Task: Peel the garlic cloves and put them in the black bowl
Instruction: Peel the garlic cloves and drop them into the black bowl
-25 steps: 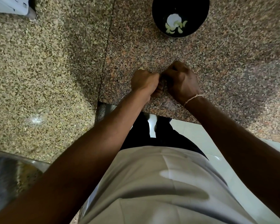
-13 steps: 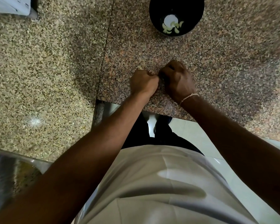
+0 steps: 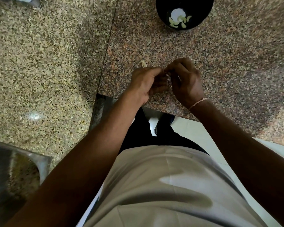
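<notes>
We see the black bowl (image 3: 197,23) at the far edge of the stone counter (image 3: 236,66), with peeled garlic cloves (image 3: 179,22) lying inside it. Nearer to us, over the counter's near edge, the left hand (image 3: 144,82) and right hand (image 3: 186,82) meet fingertip to fingertip. A scrap of peel (image 3: 143,63) lies on the counter just beyond the left hand. A metal sink (image 3: 15,174) sits at our near left.

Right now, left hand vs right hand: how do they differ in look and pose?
The left hand shows its back, fingers curled toward the right hand; the right hand shows thumb and spread fingers arched over the gap. The right wrist carries a thin thread band; the left wrist is bare. The left looks lighter, the right sits in shadow. Both meet fingertip to fingertip above the granite counter, working something small, mostly hidden.
</notes>
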Available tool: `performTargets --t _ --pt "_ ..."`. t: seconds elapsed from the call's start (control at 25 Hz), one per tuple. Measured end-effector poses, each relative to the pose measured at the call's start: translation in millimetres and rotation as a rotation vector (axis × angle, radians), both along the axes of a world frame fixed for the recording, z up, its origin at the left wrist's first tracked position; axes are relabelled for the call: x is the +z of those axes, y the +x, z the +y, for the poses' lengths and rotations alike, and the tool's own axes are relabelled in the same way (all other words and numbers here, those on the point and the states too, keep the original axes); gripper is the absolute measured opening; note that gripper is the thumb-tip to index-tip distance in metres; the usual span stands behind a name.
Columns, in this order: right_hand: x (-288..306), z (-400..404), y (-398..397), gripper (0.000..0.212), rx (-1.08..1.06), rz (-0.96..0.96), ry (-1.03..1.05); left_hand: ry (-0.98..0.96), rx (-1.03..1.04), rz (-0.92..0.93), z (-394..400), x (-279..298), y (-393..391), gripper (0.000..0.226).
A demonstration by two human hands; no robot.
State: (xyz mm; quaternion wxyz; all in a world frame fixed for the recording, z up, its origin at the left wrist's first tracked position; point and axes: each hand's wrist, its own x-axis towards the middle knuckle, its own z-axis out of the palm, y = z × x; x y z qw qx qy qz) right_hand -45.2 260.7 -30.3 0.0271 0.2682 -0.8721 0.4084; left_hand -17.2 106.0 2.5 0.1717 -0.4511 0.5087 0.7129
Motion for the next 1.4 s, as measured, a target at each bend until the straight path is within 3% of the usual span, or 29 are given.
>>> performTargets --t 0.16,0.4,0.6,0.76,0.96,1.16,1.4 --pt "-5 4 1 0.016 0.069 0.057 0.040 -0.060 -0.052 0.021 -2 -3 0 0.012" --pt "7 0 2 0.017 0.000 -0.144 -0.019 -0.063 -0.027 0.070 0 -10 3 0.011" --pt "4 -1 2 0.016 -0.121 -0.415 -0.127 -0.052 -0.017 0.106 1 -9 6 0.005" --pt "3 -3 0 0.012 -0.295 -0.780 -0.452 -0.068 -0.012 0.145 3 -8 10 0.007" --pt "7 2 -4 0.014 -0.431 -0.990 -0.657 -0.160 -0.052 0.163 9 -7 7 0.007" --pt "7 15 -6 0.016 -0.509 -0.988 -0.670 -0.325 -0.139 0.211 15 -12 2 0.006" --pt "8 19 -4 0.014 -0.421 -0.813 -0.423 -0.418 -0.244 0.268 28 -17 -4 0.010"
